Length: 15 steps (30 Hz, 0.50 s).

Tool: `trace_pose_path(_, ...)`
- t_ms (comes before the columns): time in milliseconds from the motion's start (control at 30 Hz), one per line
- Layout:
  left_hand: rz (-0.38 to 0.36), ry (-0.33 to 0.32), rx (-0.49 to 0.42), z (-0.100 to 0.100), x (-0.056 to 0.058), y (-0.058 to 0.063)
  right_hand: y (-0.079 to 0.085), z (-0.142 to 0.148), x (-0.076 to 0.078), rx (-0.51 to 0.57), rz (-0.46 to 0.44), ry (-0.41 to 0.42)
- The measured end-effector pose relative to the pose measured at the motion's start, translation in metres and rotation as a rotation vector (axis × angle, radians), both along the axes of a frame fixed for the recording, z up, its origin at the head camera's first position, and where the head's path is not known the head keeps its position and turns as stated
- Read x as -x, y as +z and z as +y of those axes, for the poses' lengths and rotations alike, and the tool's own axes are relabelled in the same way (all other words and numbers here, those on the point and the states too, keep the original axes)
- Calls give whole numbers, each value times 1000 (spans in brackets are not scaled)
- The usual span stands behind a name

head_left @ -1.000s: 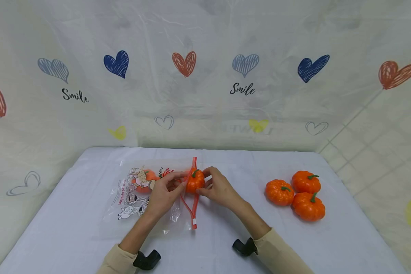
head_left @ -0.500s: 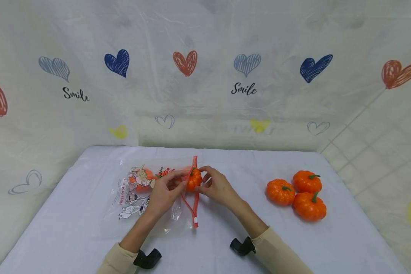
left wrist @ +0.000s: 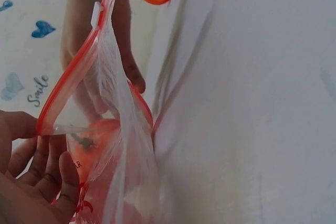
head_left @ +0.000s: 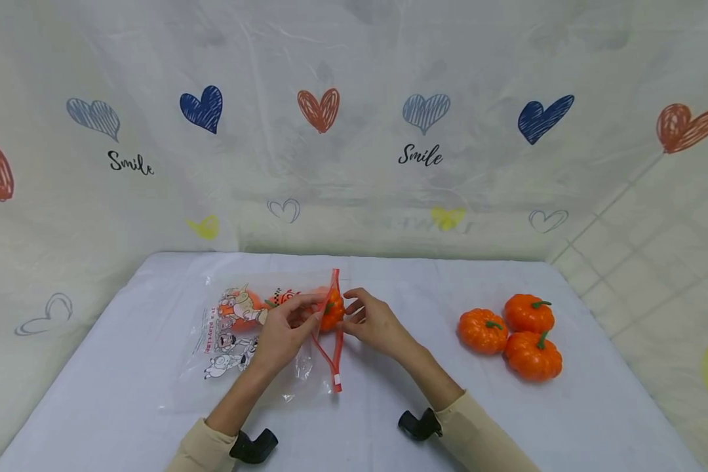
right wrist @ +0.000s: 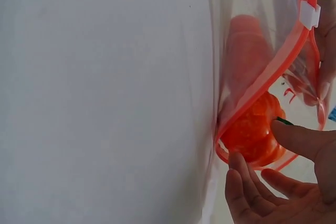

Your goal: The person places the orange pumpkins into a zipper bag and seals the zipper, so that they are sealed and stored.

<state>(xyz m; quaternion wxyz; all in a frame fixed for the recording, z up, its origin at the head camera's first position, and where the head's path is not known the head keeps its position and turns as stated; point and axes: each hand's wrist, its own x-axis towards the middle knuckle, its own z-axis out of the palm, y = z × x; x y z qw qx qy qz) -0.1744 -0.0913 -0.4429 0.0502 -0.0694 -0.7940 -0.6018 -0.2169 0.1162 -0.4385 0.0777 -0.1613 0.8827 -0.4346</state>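
Observation:
A clear zip bag [head_left: 307, 367] with cartoon prints and a red zip edge lies on the white table. My left hand [head_left: 286, 331] pinches one side of its mouth, thumb and finger on the red strip in the left wrist view. Just inside the mouth is a small orange toy pumpkin [right wrist: 254, 132] with a green stem, partly behind the plastic. Loosely bent and spread, the fingers of my right hand [head_left: 380, 324] are at the pumpkin's outer side, fingertips and thumb against it in the right wrist view. Another orange pumpkin [head_left: 242, 311] shows through the printed plastic deeper in the bag.
Three more orange pumpkins stand grouped at the table's right: a left one [head_left: 480, 331], a back one [head_left: 525, 313] and a front one [head_left: 531, 357]. A white slider [right wrist: 308, 15] sits on the zip. Behind the table hangs a pale curtain [head_left: 366, 183] with printed hearts.
The pumpkin at the bag's mouth has moved left, further into the bag. The right hand has shifted slightly left with it, its fingers now less around it. The left hand holds its place.

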Motion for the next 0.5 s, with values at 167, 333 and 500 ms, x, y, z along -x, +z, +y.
trace_pose_path(167, 7, 5, 7, 0, 0, -1, 1, 2, -1, -15, -12, 5)
trace_pose_path(333, 14, 8, 18, 0, 0, 0, 6, 11, -1, -22, 3, -14)
trace_pose_path(500, 9, 8, 19, 0, 0, 0, 13, 29, 1, -15, 22, -27)
